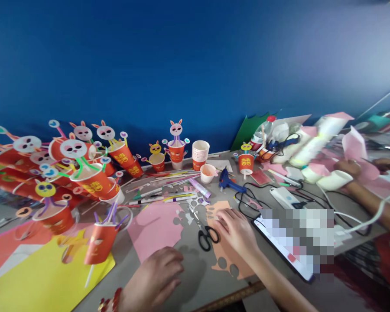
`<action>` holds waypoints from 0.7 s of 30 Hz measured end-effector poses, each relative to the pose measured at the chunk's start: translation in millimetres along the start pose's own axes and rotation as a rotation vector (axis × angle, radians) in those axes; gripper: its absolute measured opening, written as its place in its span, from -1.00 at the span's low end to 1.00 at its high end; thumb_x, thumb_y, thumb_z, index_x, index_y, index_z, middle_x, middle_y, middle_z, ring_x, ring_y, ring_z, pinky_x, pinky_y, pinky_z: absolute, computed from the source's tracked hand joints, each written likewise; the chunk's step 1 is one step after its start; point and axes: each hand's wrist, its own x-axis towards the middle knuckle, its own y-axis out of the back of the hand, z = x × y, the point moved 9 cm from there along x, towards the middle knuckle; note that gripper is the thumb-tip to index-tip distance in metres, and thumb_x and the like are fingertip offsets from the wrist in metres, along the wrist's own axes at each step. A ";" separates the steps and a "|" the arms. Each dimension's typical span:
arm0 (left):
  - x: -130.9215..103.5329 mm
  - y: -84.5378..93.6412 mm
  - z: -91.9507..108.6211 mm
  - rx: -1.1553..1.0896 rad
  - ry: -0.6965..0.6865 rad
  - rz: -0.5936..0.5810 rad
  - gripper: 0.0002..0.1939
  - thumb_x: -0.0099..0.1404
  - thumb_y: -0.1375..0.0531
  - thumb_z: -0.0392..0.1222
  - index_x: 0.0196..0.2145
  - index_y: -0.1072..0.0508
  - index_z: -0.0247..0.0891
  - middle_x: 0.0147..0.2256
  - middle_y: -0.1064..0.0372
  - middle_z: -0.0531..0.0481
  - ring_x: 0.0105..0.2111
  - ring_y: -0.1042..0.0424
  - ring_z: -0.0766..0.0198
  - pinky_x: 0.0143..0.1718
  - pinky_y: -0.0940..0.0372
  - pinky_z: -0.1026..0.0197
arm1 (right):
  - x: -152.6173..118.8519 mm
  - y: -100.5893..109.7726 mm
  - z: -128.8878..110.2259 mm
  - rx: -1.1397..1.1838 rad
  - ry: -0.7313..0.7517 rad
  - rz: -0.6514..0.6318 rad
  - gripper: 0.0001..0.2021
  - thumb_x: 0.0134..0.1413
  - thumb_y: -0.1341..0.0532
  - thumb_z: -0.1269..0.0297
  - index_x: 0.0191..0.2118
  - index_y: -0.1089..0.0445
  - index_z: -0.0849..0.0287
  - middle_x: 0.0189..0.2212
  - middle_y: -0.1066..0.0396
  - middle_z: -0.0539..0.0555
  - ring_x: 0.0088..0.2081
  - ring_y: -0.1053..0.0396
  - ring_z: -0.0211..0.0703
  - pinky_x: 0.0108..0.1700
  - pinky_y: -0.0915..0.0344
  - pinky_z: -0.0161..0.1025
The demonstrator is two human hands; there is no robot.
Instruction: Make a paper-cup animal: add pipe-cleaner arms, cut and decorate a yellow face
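Observation:
My right hand (236, 230) rests over a sheet of orange paper (221, 255) with round holes cut in it. Its thumb and fingertips come together in a pinch; whatever is between them is too small to make out. Just left of it lie black-handled scissors (208, 238), blades pointing away. My left hand (159, 275), with a red bracelet at the wrist, hovers low over the grey table (195, 277), fingers loosely bent, thumb apart, holding nothing visible. Beyond it is a pink sheet (154, 227) with cut-out edges. An orange paper cup (100, 243) with purple straws stands to the left.
Several rabbit-faced paper-cup figures (92, 180) crowd the left, above yellow paper (52, 277). Farther back are stacked cups (200, 154), pens (175, 198), a glue stick (199, 188) and a blue glue gun (229, 182). Right: cables, a phone (282, 247) and another person's arm (373, 206).

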 end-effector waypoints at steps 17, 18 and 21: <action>-15.1 19.6 -35.1 0.069 0.164 0.146 -0.76 0.32 -0.09 -0.35 -0.09 -0.43 -0.20 0.02 -0.43 -0.10 0.03 -0.40 0.08 0.04 -0.35 0.04 | 3.0 21.1 21.5 -0.005 0.005 0.179 -0.79 0.33 -0.04 0.19 -0.14 -0.38 0.11 -0.14 -0.49 0.21 -0.11 -0.46 0.11 -0.08 -0.37 0.01; -15.5 18.2 -39.0 0.109 0.187 0.145 -0.73 0.32 -0.09 -0.34 -0.05 -0.43 -0.19 0.08 -0.40 -0.11 0.09 -0.36 0.05 0.09 -0.31 -0.02 | 5.5 20.3 17.4 0.002 0.015 0.171 -0.80 0.33 -0.04 0.20 -0.16 -0.39 0.10 -0.17 -0.50 0.20 -0.13 -0.47 0.09 -0.09 -0.38 0.00; -15.2 12.5 -51.1 0.238 0.279 0.110 -0.54 0.30 -0.19 -0.23 0.15 -0.33 -0.13 0.30 -0.14 -0.17 0.27 -0.14 -0.13 0.23 -0.13 -0.25 | 15.2 12.4 -8.3 0.057 0.084 0.099 -0.78 0.31 -0.10 0.22 -0.35 -0.41 0.07 -0.27 -0.52 0.15 -0.18 -0.48 0.06 -0.11 -0.40 -0.02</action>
